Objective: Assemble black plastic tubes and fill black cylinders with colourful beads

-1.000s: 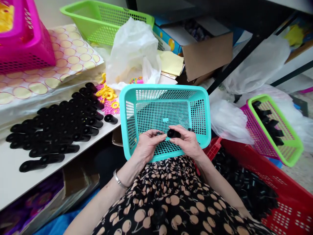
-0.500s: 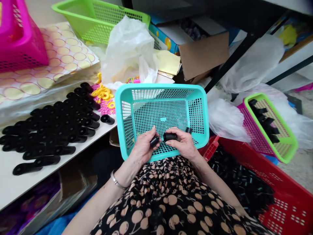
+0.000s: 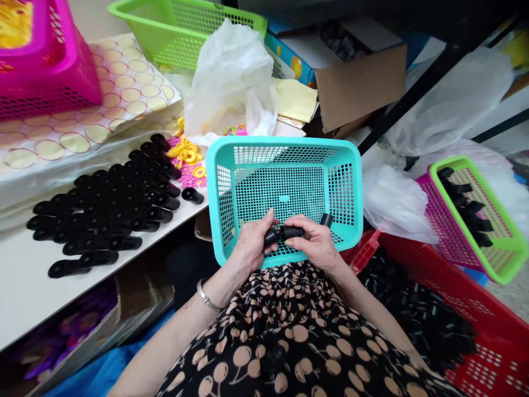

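Note:
Over the near side of a turquoise plastic basket (image 3: 285, 142), my left hand (image 3: 250, 242) is closed around a short black cylinder (image 3: 270, 237). My right hand (image 3: 316, 242) grips a second black tube (image 3: 291, 232) between thumb and fingers. The two pieces meet end to end, or nearly so; I cannot tell whether they are joined. Another black piece (image 3: 326, 220) lies in the basket beyond my right hand. On the white table to the left stand many black tubes (image 3: 103, 207), with a lone black tube (image 3: 192, 195) closest to the basket.
Yellow rings (image 3: 185, 151) and pink beads lie behind the tubes. A red crate (image 3: 491, 331) full of small black parts is at my right, beside a green-rimmed basket (image 3: 510, 242) holding black pieces. A magenta basket (image 3: 82, 71), plastic bag (image 3: 233, 77) and cardboard box (image 3: 359, 82) stand behind.
My hands have brought the two black pieces together; before, a gap separated them. The whole view has shifted, so everything sits further right in it.

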`<action>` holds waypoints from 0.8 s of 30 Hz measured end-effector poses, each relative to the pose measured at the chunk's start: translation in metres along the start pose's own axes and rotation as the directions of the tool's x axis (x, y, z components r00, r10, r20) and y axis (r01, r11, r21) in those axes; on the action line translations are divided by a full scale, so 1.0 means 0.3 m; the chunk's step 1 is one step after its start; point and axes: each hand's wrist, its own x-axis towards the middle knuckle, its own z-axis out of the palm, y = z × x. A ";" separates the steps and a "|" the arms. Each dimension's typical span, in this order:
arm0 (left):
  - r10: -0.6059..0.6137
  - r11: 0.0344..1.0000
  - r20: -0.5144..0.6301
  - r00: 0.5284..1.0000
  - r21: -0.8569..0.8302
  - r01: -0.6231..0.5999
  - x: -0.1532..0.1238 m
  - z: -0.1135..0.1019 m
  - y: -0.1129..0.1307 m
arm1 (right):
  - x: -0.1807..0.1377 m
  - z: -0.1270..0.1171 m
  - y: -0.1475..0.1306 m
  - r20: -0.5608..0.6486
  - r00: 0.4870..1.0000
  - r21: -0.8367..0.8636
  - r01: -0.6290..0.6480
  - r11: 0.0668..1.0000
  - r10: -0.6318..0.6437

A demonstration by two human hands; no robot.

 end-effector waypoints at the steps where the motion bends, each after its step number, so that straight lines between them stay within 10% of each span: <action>1: 0.000 1.000 0.002 1.000 0.007 -0.001 0.000 -0.001 0.000 | -0.001 0.000 0.000 -0.003 1.000 0.006 -0.001 1.000 0.001; 24: 0.059 0.993 -0.033 0.998 0.106 -0.055 0.007 0.005 -0.011 | 0.010 -0.030 -0.053 0.137 0.981 -0.160 0.158 0.974 -0.137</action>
